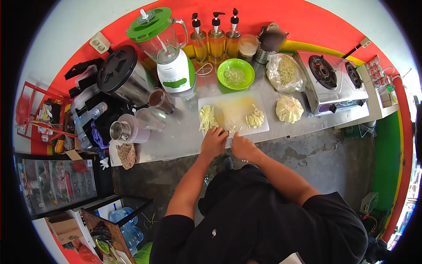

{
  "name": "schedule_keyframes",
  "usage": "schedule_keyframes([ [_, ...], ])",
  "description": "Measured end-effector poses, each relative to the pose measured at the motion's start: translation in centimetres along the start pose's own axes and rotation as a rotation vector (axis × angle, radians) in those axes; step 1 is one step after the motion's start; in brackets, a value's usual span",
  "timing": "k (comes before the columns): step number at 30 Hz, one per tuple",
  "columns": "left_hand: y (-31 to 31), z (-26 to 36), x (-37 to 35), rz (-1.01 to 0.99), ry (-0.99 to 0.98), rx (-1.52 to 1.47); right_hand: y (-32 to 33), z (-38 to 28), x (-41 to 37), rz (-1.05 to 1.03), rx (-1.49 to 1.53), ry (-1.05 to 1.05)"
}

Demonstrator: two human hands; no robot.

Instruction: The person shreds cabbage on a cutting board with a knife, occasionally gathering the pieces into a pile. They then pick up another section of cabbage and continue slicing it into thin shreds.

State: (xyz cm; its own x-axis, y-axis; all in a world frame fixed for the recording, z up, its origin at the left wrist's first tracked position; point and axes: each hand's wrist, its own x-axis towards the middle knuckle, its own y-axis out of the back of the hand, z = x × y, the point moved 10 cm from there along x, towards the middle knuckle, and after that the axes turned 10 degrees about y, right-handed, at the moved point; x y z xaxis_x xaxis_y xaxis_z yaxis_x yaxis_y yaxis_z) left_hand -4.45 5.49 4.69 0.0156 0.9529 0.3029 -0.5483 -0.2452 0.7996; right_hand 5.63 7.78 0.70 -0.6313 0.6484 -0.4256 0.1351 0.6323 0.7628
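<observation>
The left hand and right hand meet, fingers curled, at the six-o'clock edge of the white rectangular plastic cutting board. I cannot tell what either grips. The round green plastic bowl stands at twelve o'clock, within reach. Pale vegetable shreds lie at the fingertips, likely steadied there.

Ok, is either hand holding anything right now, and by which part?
Cannot be told. Both the left hand and right hand are curled at the near edge of the cutting board, by pale cut pieces; any grip is hidden.
</observation>
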Motion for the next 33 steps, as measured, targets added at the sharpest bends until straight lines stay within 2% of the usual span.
schedule_keyframes([
  [5, -0.4, -0.1, 0.0, 0.000, -0.003, 0.009, -0.8, 0.5, 0.0, 0.016, -0.064, -0.028],
  [8, -0.1, 0.0, 0.1, 0.008, -0.002, 0.018, 0.4, 0.3, 0.9, 0.023, -0.008, -0.006],
  [10, -0.1, 0.2, 0.2, 0.017, -0.010, 0.004, 0.6, -0.2, 0.7, 0.048, -0.075, 0.048],
  [14, 0.4, 0.5, 0.1, 0.048, -0.011, -0.017, -0.5, -0.3, -1.0, 0.010, -0.055, -0.002],
  [20, -0.2, 0.1, 0.0, 0.003, -0.012, 0.006, 0.0, 0.1, 0.5, 0.081, 0.007, 0.001],
  [26, -0.1, 0.2, 0.0, 0.020, 0.001, 0.019, -0.5, 0.2, -0.3, 0.001, -0.039, 0.000],
  [33, 0.2, 0.1, 0.0, 0.035, 0.018, 0.008, 0.0, 0.3, 1.0, 0.069, 0.012, 0.008],
])
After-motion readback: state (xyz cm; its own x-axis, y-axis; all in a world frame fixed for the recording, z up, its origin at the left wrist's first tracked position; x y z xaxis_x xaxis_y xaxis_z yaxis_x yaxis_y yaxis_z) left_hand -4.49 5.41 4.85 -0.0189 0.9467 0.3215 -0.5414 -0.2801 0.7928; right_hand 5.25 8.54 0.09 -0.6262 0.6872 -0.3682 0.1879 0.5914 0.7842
